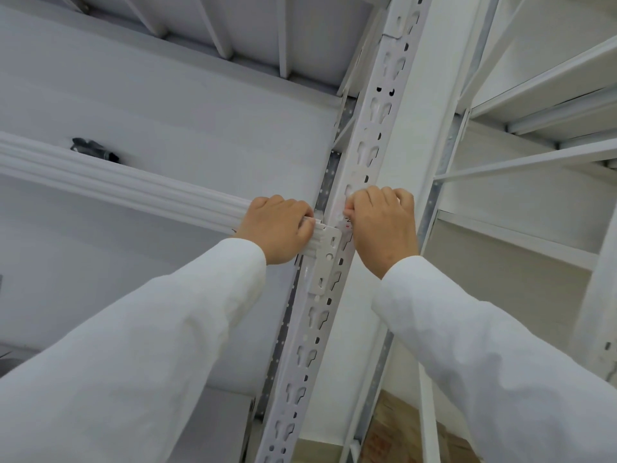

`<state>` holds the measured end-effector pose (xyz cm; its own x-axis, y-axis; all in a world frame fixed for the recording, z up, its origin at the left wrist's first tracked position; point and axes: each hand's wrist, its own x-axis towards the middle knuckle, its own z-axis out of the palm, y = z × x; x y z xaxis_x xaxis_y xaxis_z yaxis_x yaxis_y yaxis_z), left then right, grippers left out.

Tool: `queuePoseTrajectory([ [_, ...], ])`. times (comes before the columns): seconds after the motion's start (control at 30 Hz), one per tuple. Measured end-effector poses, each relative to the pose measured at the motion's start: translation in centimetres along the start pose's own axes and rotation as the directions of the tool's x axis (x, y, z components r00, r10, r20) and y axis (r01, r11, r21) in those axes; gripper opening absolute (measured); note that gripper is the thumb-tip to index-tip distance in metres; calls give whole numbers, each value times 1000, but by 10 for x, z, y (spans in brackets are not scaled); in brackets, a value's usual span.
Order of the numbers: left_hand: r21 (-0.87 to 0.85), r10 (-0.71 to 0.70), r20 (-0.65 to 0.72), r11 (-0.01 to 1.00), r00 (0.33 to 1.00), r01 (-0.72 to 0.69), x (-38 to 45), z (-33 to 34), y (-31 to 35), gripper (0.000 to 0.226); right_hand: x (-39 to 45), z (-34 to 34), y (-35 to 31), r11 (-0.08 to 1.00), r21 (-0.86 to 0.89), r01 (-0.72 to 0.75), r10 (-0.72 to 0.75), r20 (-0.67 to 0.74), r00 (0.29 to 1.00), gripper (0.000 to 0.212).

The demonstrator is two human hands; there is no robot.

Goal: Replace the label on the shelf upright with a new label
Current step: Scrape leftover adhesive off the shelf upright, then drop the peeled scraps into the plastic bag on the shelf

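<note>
A white slotted shelf upright (374,135) runs steeply up the middle of the head view. A small label (347,223) with red marks sticks to it just above the beam bracket; most of it is hidden by my fingers. My right hand (384,225) has its fingers curled against the upright and pinches at the label's edge. My left hand (278,227) grips the end of the white ribbed beam (133,188) where it meets the upright.
A metal bracket (329,259) joins the beam to the upright. A dark object (93,148) lies on the shelf behind the beam. Another white rack (534,162) stands to the right. A cardboard box (394,436) sits low behind the upright.
</note>
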<state>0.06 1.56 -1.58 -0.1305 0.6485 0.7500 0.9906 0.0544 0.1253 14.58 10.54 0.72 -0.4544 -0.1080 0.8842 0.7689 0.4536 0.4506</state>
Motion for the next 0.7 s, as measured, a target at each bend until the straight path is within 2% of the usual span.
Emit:
queuePoseTrajectory([
  [0.13, -5, 3, -21, 1000, 1000, -3, 0, 0, -1, 33, -21, 0, 3, 994, 37, 105, -105, -21, 994, 23],
  [0.23, -10, 4, -45, 1000, 999, -4, 0, 2, -2, 32, -47, 0, 8, 978, 93, 186, -184, -33, 982, 26],
  [0.27, -33, 4, -49, 999, 999, -5, 1, 3, -2, 32, -51, 0, 9, 978, 140, 158, -156, -21, 987, 25],
  [0.33, -149, -16, -56, 989, 998, 7, 1, 2, -1, 29, -51, -6, 7, 945, 327, -1, -14, 43, 999, 23],
  [0.4, -368, -64, -25, 929, 998, 51, 1, -1, -3, 25, -42, -18, -1, 797, 566, -214, 158, 146, 977, 14],
  [0.5, -712, -105, 58, 692, 993, 115, -4, -9, -4, 18, -25, -36, -19, 409, 791, -454, 294, 357, 887, 14],
  [0.57, -827, -77, 48, 557, 996, 83, -14, -12, -1, 18, -16, -45, -29, 164, 811, -561, 261, 513, 818, 19],
  [0.6, -864, -58, 29, 500, 998, 54, -19, -12, 2, 17, -13, -48, -33, 79, 800, -594, 231, 565, 792, 22],
  [0.7, -925, -100, -65, 378, 993, -23, -35, -8, 5, 19, -8, -52, -44, -91, 745, -661, 171, 666, 727, 23],
])
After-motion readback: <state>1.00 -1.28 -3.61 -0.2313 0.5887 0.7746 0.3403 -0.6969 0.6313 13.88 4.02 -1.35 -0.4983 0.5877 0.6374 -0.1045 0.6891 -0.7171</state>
